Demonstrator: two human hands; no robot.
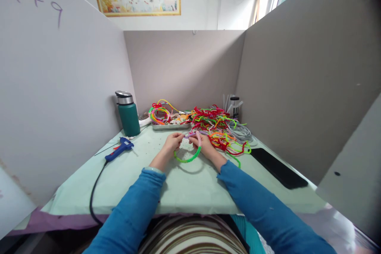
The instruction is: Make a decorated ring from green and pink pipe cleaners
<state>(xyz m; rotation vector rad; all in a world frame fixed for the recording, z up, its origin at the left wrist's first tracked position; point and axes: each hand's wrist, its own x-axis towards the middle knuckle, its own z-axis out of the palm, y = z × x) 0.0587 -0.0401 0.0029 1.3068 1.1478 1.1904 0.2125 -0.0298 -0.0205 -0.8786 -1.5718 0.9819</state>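
Past brown-and-cream striped fabric [193, 236], pinching a fuzzy green, pink and lilac pipe-cleaner loop [187, 160] over a pale-green tabletop [190, 194], fingertips closed along its crosswise lilac far side, left hand [172, 143] and right hand [206, 143] equally near, green curve nearward.

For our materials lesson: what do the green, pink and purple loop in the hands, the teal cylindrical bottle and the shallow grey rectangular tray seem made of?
Loop: probably fuzzy pipe cleaner, matte with a fluffy edge.
Bottle: likely coated metal, satin, with a shiny silver collar; plastic is possible.
Tray: apparently metal, from its greyish sheen.
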